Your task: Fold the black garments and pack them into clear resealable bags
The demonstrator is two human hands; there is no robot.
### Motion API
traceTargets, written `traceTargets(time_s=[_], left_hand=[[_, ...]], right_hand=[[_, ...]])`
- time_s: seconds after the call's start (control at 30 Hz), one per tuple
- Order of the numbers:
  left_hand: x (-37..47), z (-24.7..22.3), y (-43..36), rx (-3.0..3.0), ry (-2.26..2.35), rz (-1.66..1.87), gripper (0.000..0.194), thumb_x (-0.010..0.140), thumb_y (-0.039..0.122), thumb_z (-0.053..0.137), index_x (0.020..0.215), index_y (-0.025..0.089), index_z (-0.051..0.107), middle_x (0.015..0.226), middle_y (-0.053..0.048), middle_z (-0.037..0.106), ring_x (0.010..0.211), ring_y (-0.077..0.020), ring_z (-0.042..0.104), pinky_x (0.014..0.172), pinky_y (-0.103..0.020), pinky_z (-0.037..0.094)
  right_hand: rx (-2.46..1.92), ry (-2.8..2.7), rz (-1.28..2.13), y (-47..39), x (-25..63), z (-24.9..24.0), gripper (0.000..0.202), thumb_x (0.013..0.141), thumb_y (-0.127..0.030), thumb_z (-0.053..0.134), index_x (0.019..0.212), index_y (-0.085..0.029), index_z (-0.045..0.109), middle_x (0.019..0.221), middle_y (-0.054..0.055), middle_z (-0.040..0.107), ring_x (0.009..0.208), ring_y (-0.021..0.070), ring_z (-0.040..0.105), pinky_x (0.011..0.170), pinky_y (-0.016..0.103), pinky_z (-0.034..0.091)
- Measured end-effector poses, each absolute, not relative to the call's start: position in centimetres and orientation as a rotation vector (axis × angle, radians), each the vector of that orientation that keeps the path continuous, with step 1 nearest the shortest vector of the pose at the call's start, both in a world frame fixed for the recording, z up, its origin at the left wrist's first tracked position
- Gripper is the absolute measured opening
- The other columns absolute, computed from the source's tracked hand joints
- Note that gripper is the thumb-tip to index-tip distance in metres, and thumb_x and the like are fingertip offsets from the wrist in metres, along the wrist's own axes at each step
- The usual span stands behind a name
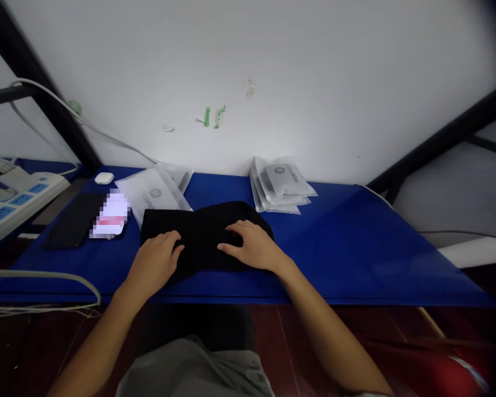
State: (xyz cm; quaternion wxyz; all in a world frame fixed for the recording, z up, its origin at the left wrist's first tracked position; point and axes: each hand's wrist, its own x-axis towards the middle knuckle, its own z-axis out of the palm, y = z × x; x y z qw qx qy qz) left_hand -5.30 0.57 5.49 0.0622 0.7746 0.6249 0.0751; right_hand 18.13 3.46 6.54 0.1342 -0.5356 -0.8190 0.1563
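I'm seeing the black cloth [204, 231] lying in a low, folded-looking bundle near the front edge of the blue table [343, 242], under both hands, its left end partly hiding a translucent bag [146, 190]. Left hand [156, 263] is resting on the left end, thumb and index tips sitting close together; I can't tell if they're pinching fabric. Right hand [254, 248] is lying over the right end, thumb and fingers spreading apart with bare cloth showing between, so I'm not reading a grip there.

Handling: I'm judging it light, soft, not fragile, likely sagging if lifted from one point. Surface is looking matte, so I'm not expecting much slip at the fingertips; layers sliding over each other is what I'm minding more. I'm favouring a hold at both short ends, thumbs on top, fingers underneath, catching every layer. Right end is looking rounder and looser, so I'm judging it's needing the wider grasp. Layer edges are vanishing in the black; I'm not managing a count.
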Motion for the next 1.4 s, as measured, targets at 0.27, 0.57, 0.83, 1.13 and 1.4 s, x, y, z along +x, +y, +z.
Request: traceTargets(time_s=[0.27, 0.57, 0.83, 1.13, 1.4], left_hand=[[-5.6, 5.8, 0.7, 2.373, 1.913, 0.192, 0.026, 0.092, 0.034, 0.048, 0.105, 0.015, 0.061, 0.098, -0.01, 0.068, 0.094, -0.0268, 0.064, 0.079, -0.037, 0.047], [-6.3, 7.9, -0.6, 2.248, 1.872, 0.227, 0.024, 0.091, 0.033, 0.046, 0.096, 0.019, 0.064, 0.086, -0.006, 0.07, 0.082, -0.025, 0.066, 0.068, -0.034, 0.045], [-7.0, 9.7, -1.3, 1.891, 1.546, 0.768, 0.043, 0.092, 0.051, 0.036, 0.091, 0.021, 0.066, 0.079, -0.002, 0.068, 0.071, -0.0166, 0.063, 0.069, -0.029, 0.05], [-6.3, 4.7, 3.3, 2.14, 2.38, 0.544, 0.049, 0.09, 0.024, 0.039, 0.134, 0.004, 0.044, 0.138, -0.024, 0.047, 0.125, -0.0379, 0.044, 0.094, -0.052, 0.045], [-6.5, 5.8, 4.9, 2.038, 2.457, 0.39, 0.034, 0.088, 0.02, 0.041, 0.113, 0.009, 0.061, 0.11, -0.017, 0.065, 0.104, -0.0347, 0.057, 0.083, -0.045, 0.049]], right_hand=[[-1.586, -2.453, 0.512, 3.9, 18.0, 6.5, 0.019, 0.076, -0.018, 0.061, 0.094, -0.017, 0.061, 0.094, 0.006, 0.065, 0.088, 0.0211, 0.059, 0.075, 0.033, 0.042], [-1.375, -2.301, 0.78, 3.1, 18.7, 8.0, 0.016, 0.07, -0.008, 0.058, 0.079, -0.02, 0.053, 0.075, -0.003, 0.059, 0.065, 0.0115, 0.05, 0.061, 0.026, 0.036], [-1.22, -2.212, 0.999, 2.0, 21.1, 9.5, 0.027, 0.089, -0.043, 0.055, 0.1, -0.02, 0.063, 0.086, 0.004, 0.071, 0.082, 0.0178, 0.066, 0.076, 0.032, 0.05], [-1.634, -2.346, -0.018, 5.0, 20.6, 4.6, 0.034, 0.092, -0.03, 0.05, 0.121, -0.014, 0.061, 0.131, 0.013, 0.059, 0.12, 0.0284, 0.054, 0.098, 0.044, 0.044], [-1.865, -2.484, -0.183, 7.6, 18.9, 5.5, 0.034, 0.091, -0.019, 0.044, 0.123, -0.014, 0.057, 0.128, 0.012, 0.06, 0.114, 0.0265, 0.054, 0.091, 0.038, 0.042]])
